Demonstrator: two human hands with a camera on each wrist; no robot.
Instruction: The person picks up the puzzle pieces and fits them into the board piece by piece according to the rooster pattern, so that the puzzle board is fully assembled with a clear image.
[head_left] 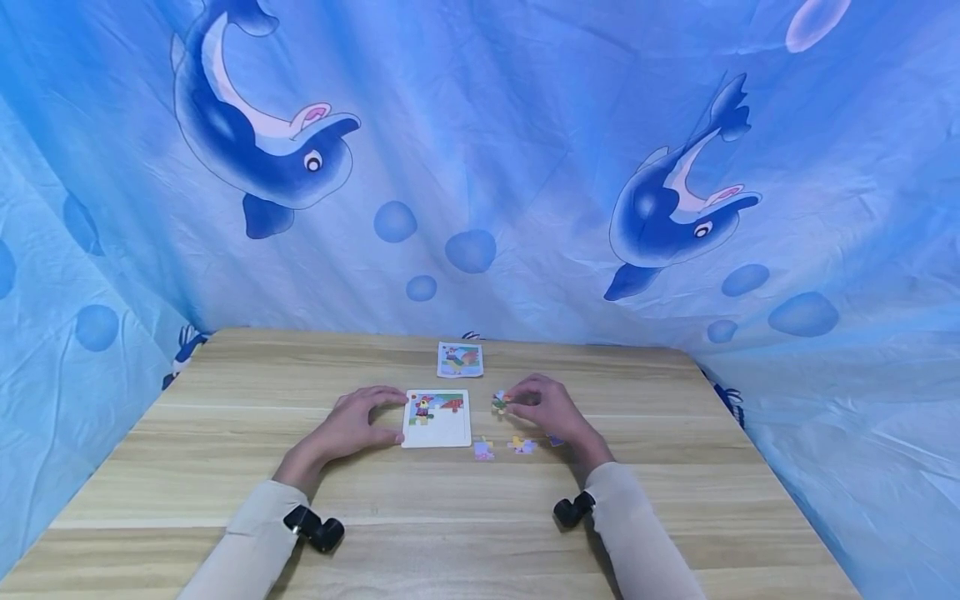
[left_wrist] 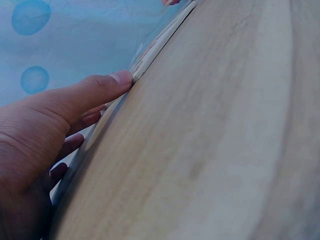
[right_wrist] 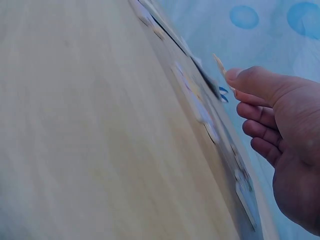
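Note:
A white square puzzle board (head_left: pixel 438 433) lies on the table, partly filled with a colourful picture along its top and left. My left hand (head_left: pixel 365 425) is spread at its left side, index fingertip near the upper corner and thumb near the lower one. In the left wrist view the straight thumb (left_wrist: pixel 102 92) touches the board's edge (left_wrist: pixel 155 52). Right of the board, my right hand (head_left: pixel 546 407) pinches a greenish puzzle piece (head_left: pixel 499 403) between thumb and fingers. That puzzle piece (right_wrist: pixel 218 65) shows edge-on in the right wrist view, raised above the table.
Loose puzzle pieces lie nearer me: a pinkish piece (head_left: pixel 483 451), a yellow and purple piece (head_left: pixel 521 446), and a purple piece (head_left: pixel 556 441) by the right wrist. A picture card (head_left: pixel 461 360) lies behind the board. A blue dolphin curtain (head_left: pixel 480 167) hangs behind the wooden table (head_left: pixel 420 533).

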